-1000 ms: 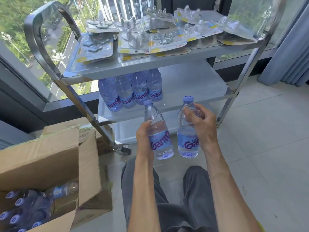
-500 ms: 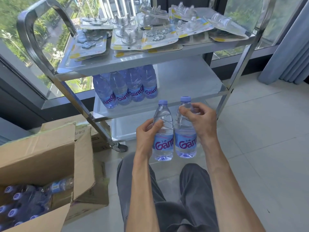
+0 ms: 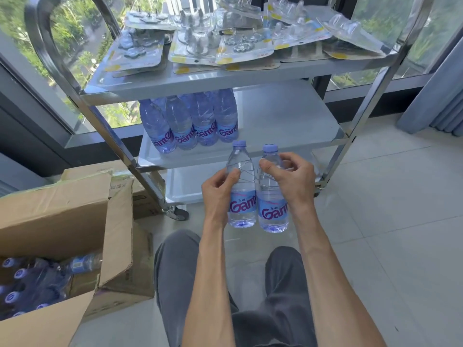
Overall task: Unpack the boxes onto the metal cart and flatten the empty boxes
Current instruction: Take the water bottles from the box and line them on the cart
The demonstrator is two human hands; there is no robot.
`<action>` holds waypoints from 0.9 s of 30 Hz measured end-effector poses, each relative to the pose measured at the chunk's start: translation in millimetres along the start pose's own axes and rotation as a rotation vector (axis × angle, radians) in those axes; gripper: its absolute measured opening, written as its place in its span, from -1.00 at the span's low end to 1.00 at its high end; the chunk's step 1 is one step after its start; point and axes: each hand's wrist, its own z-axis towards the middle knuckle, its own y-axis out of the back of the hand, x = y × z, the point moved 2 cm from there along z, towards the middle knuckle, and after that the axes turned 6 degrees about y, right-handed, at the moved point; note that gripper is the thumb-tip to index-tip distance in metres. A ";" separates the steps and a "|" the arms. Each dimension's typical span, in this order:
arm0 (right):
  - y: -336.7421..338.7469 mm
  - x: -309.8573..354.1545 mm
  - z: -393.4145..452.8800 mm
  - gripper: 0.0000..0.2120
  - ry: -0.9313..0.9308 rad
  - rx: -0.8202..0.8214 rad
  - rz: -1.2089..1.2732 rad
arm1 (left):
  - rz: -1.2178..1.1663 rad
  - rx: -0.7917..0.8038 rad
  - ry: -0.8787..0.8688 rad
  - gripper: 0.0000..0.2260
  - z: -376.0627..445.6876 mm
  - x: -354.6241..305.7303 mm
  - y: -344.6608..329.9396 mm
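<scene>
While I hold them upright and side by side, touching, in front of the cart [image 3: 345,136]: two bottles. My left hand [image 3: 218,191] grips the left bottle [image 3: 241,194] round its middle, thumb on the front; my right hand [image 3: 292,180] grips the right bottle [image 3: 271,206] near its shoulder, fingers curled. Each is clear ribbed plastic with a lilac screw cap, a pale blue label bearing magenta lettering, and water nearly to the neck.

Middle shelf [image 3: 288,121], left end: a front row of four shelf bottles [image 3: 193,123] of the same kind, upright, packed close; further ones behind, count unclear.

Top shelf [image 3: 200,81]: blister packs [image 3: 218,43], roughly ten, overlapping, clear moulded plastic on card backing with yellow marks; contents too small to tell.

Bottom shelf [image 3: 185,186]: a bare pale tray, partly hidden by my hands.

Cart: one, polished steel, three flat shelves, tubular uprights, a looped handle at left, one castor [image 3: 179,214] visible.

Box [image 3: 60,221]: one open, brown corrugated card, flaps up, on the floor at my left; about seven lilac caps [image 3: 11,296] show inside, plus one bottle lying on its side. A second box [image 3: 140,196], closed, sits behind it against the cart's leg.

Floor [image 3: 388,234]: pale glossy tiles. My knees, in grey trousers [image 3: 175,271], sit below the bottles.
</scene>
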 end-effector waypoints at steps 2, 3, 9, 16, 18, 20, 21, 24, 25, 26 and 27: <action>-10.0 -1.5 11.6 -0.71 0.014 -0.053 0.020 | 0.033 -0.028 -0.041 -0.82 15.1 -3.8 -4.8; -15.6 -2.5 19.0 -0.71 0.023 -0.084 0.025 | 0.071 -0.041 -0.077 -0.80 26.5 -7.0 -7.5; -39.7 -10.6 66.6 -0.62 0.088 -0.262 0.052 | 0.307 -0.067 -0.301 -0.77 96.5 -45.4 -41.0; -30.8 1.9 132.2 -0.65 0.175 -0.374 0.136 | 0.403 -0.051 -0.389 -0.89 141.9 -44.5 -95.6; -28.7 -0.5 147.9 -0.65 0.200 -0.388 0.142 | 0.405 -0.073 -0.387 -0.86 153.1 -40.5 -108.5; -29.7 -6.5 160.2 -0.65 0.214 -0.385 0.159 | 0.399 -0.106 -0.370 -0.75 166.7 -36.9 -118.2; -31.4 -10.2 164.9 -0.65 0.213 -0.379 0.174 | 0.390 -0.122 -0.358 -0.66 174.3 -34.9 -121.7; -38.7 -20.2 170.3 -0.61 0.191 -0.352 0.206 | 0.418 -0.166 -0.350 -0.61 190.8 -29.8 -129.4; -40.8 -23.3 169.5 -0.60 0.192 -0.342 0.213 | 0.435 -0.178 -0.368 -0.65 194.5 -27.6 -130.1; -42.4 -26.0 169.0 -0.60 0.198 -0.332 0.221 | 0.434 -0.179 -0.384 -0.68 197.1 -24.9 -129.9; -43.5 -28.3 169.9 -0.59 0.204 -0.315 0.226 | 0.422 -0.174 -0.396 -0.71 198.9 -21.3 -128.9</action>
